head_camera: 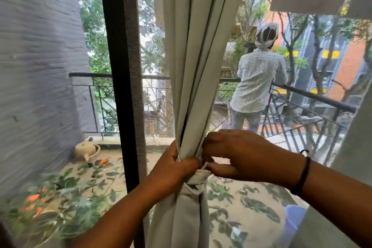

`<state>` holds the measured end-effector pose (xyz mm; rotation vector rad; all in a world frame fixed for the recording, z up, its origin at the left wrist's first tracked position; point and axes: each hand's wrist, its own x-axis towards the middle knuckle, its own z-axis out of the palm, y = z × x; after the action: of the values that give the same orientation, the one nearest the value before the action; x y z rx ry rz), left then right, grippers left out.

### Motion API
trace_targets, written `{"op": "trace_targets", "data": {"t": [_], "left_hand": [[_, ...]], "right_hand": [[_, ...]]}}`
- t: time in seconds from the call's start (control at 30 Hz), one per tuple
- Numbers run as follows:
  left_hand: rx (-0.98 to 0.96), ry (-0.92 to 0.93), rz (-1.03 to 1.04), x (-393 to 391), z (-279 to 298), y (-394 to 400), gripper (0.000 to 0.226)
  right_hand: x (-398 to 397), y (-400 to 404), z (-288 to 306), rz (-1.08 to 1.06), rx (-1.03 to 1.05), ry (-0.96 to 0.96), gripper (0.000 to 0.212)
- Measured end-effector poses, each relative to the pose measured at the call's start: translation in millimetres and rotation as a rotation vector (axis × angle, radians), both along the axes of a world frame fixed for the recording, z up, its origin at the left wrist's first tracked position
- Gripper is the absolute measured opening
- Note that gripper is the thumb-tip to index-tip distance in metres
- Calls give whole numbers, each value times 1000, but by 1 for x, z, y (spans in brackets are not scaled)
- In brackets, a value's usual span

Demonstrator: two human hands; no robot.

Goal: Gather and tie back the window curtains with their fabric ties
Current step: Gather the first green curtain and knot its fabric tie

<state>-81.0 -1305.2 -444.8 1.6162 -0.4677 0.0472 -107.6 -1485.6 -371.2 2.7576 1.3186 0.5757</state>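
The pale grey-green curtain (193,66) hangs in the middle of the view, just right of the dark window frame (122,66), its long folds drawn in to a narrow waist low down and flaring again below. Round that waist runs the fabric tie (198,179), a paler, cream band with a thin loop of it showing under the hands. The left hand (177,169) is curled round the gathered bundle from the left, holding it bunched, and the right hand (231,157) pinches the tie's end between thumb and fingertips right where the two hands meet. The step in hand looks like the tying itself: the gathering is done and the band is already round the cloth. The next move probably calls for pulling the end through or snug while the left hand keeps the folds from slipping; whether a knot is already formed cannot be told, since the fingers hide it. At the far right edge is another pale curtain panel (350,167). Beyond the insect mesh, a person (259,78) stands at the balcony railing (314,96), and a watering can (87,148) sits on the balcony floor to the left.
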Motion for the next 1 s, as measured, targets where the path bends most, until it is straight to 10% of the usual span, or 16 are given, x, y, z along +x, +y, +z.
{"op": "trace_targets", "data": {"t": [0.3, 0.43, 0.6, 0.7, 0.83, 1.0], "left_hand": [[-46, 76, -16, 13, 4, -16, 38], [1, 100, -48, 10, 13, -23, 25], [-110, 112, 39, 6, 4, -55, 24], [-278, 132, 97, 4, -4, -72, 35], [-304, 74, 167, 5, -4, -84, 52], [-353, 0, 283, 2, -2, -92, 69]], "right_hand": [[-13, -37, 3, -62, 178, -371, 45], [-17, -68, 1, -65, 304, -395, 22], [14, -77, -14, -267, 679, -117, 19], [30, -66, -30, -244, 1134, 417, 16], [22, -55, -56, -256, 1234, 1058, 67], [16, -45, -64, -27, 1383, 1012, 37]]}}
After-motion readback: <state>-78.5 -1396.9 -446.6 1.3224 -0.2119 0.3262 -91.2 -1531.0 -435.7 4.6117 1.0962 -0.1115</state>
